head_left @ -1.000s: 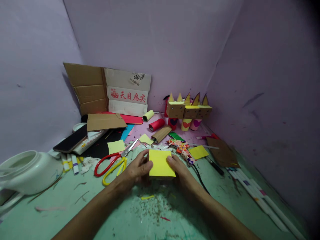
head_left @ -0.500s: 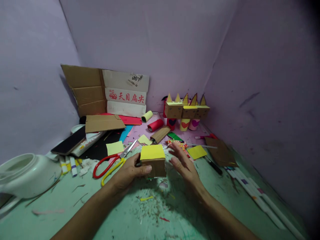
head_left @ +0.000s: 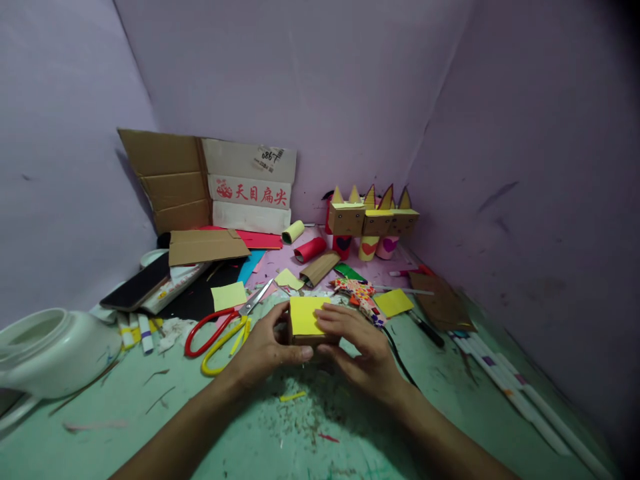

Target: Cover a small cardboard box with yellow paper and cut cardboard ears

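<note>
Two hands on one box: small cardboard, yellow paper face up, mid-bench, centred between the wrists. Can't tell if it rests on the bench or sits just off it. Left hand clamps the left wall, thumb along the front edge. Right hand reaches in from the right, fingers flat across the yellow top and thumb on the front face, so that grip is closed on it too. Scissors lie just left, not touching.

Probably a home craft corner: scissors, paper scraps, cardboard figures.
</note>
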Demonstrator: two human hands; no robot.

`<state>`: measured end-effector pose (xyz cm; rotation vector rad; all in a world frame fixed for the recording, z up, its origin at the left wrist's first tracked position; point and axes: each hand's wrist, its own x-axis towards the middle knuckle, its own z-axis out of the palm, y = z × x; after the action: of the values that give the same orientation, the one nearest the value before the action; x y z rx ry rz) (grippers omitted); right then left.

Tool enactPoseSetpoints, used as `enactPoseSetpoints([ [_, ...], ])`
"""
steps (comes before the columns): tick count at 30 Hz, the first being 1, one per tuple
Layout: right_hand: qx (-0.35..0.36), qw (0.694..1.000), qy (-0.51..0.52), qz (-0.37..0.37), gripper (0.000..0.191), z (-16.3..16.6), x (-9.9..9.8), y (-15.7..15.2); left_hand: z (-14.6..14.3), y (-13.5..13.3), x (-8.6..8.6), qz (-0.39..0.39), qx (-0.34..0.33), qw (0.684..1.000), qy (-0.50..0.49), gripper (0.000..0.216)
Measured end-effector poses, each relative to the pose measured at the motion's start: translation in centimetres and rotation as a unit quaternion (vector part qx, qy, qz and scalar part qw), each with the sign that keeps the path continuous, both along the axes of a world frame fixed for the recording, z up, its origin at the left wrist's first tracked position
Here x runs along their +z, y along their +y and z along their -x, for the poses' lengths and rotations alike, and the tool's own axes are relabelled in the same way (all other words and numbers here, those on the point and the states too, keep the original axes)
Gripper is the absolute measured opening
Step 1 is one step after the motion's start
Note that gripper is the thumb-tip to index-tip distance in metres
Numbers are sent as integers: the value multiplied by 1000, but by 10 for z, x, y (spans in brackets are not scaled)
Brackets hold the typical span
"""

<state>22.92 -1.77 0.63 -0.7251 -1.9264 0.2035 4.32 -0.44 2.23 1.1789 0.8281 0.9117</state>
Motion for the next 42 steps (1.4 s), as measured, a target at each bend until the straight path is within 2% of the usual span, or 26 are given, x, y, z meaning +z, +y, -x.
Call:
enactPoseSetpoints([
  [2,-14,999,30,1,26,0,0,-1,0,0,-1,0,3,1000,1,70],
  [4,-60,996,64,16,22,2,-1,-3,-1,0,0,-6,5,1000,2,72],
  [7,-122,976,137,115,37,6,-3,-6,-5,-3,4,-43,66,996,48,77],
  [10,-50,955,149,252,64,12,-6,-10,-13,-8,6,-71,156,977,130,86],
  [13,9,944,128,305,90,16,-10,-10,-19,-16,1,-83,141,973,163,94],
  [15,5,930,157,332,99,16,-10,-7,-19,-22,-5,-130,93,968,195,87],
  [18,-36,903,215,369,104,11,-7,0,-16,-30,-11,-251,48,931,261,66],
  [21,-66,900,243,356,101,2,-3,6,-12,-32,-11,-324,65,899,287,55],
  [24,-8,889,269,369,89,-5,-2,11,-10,-29,-5,-347,91,893,274,40],
  [27,131,829,313,444,72,-9,-3,14,-10,-25,1,-305,187,896,264,19],
  [29,186,785,341,482,55,-7,-2,13,-10,-22,3,-239,256,901,254,27],
  [30,193,771,351,495,48,-5,-1,13,-9,-20,3,-202,265,911,241,36],
  [32,200,750,359,518,41,-2,1,11,-9,-16,3,-138,214,950,182,52],
  [34,213,733,358,537,41,2,3,9,-8,-13,3,-87,114,985,96,59],
  [36,227,719,362,548,40,5,5,8,-8,-11,5,-56,40,997,32,63],
  [38,232,703,372,560,37,6,5,7,-8,-11,5,-45,19,999,8,64],
  [42,232,684,377,580,37,9,2,6,-8,-11,2,-16,46,999,-14,73],
])
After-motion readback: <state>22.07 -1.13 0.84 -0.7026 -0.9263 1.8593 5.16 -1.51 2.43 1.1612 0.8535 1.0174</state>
